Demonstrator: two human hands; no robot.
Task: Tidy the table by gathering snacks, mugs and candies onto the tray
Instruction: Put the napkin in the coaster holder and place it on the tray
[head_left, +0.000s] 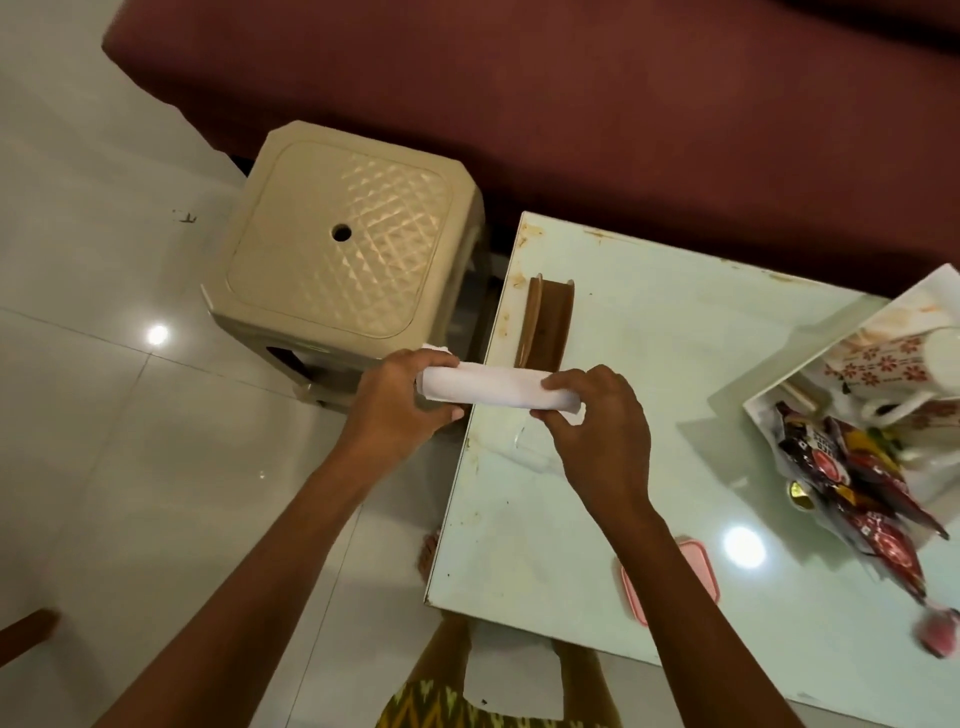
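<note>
A rolled white cloth (496, 387) is held over the left edge of the glass table (649, 374). My left hand (400, 402) grips its left end and my right hand (597, 431) grips its right end. At the right edge of view a white tray (914, 299) stands on the table. It carries floral mugs (883, 364) and red snack packets (857, 478), with one packet hanging over the tray's near edge. A pink candy (940, 636) lies on the table at the lower right.
A beige plastic stool (343, 244) stands on the tiled floor left of the table. A brown wooden holder (545, 327) sits near the table's left edge. A pink lidded box (698, 566) lies partly under my right forearm. A dark red sofa (571, 93) runs behind.
</note>
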